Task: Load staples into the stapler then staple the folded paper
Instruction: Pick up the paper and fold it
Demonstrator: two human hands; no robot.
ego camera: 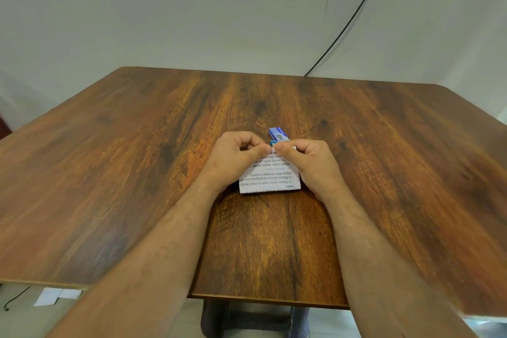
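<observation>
A folded sheet of printed white paper (270, 177) lies on the wooden table (137, 173) in front of me. My left hand (233, 158) and my right hand (312, 162) rest on its far part, fingers curled, thumbs meeting over the top edge and pinching it. Just beyond the thumbs lies a small blue staple box (278, 134). A bit of teal plastic (273, 142), possibly the stapler, peeks out behind my right hand; most of it is hidden.
A black cable (354, 16) runs down the white wall to the table's far edge. Scraps of white paper (56, 296) lie on the floor at the lower left. The table's base (247, 318) shows under the near edge.
</observation>
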